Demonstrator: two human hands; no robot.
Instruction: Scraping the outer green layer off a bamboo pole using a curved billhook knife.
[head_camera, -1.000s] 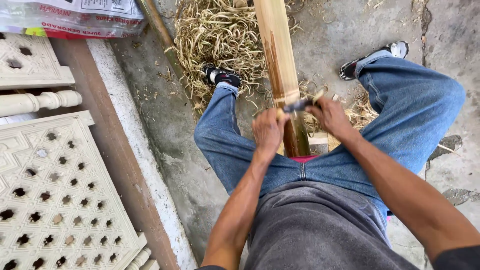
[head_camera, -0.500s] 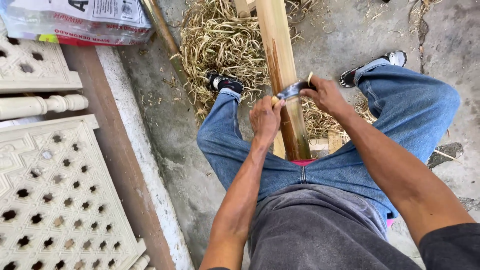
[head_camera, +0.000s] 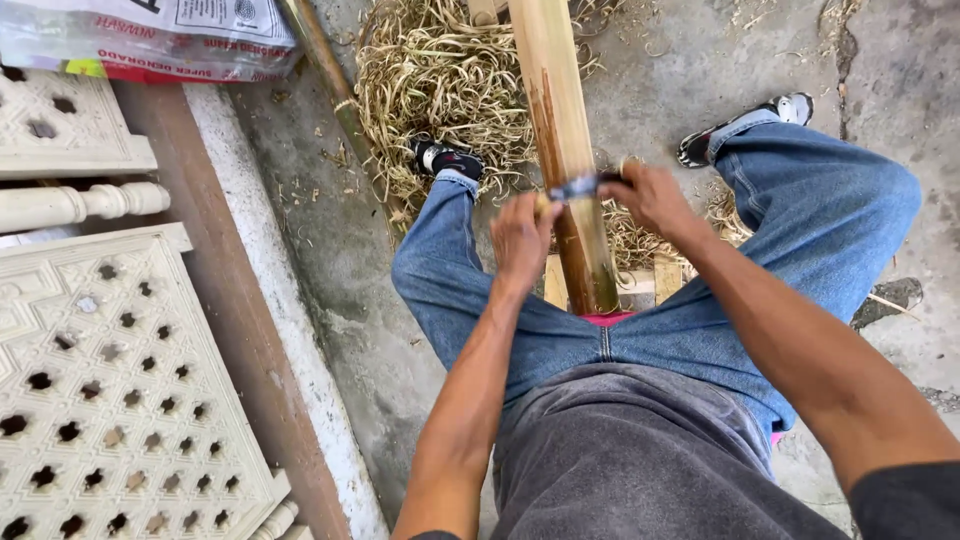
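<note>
A thick pale bamboo pole (head_camera: 556, 120) runs from between my knees away toward the top of the view. Across it lies a short dark metal blade (head_camera: 573, 186). My left hand (head_camera: 520, 240) grips the blade's left end and my right hand (head_camera: 650, 197) grips its right end, one on each side of the pole. The pole's lower part near my lap is darker brown. I sit with my legs in blue jeans spread around it.
A heap of dry bamboo shavings (head_camera: 440, 80) lies on the concrete floor beyond my feet. A thinner bamboo stick (head_camera: 335, 95) lies at the left of it. White carved panels (head_camera: 110, 390) and a printed sack (head_camera: 150, 40) are at the left.
Both hands and the blade have slid away from my body, farther up the pole.
</note>
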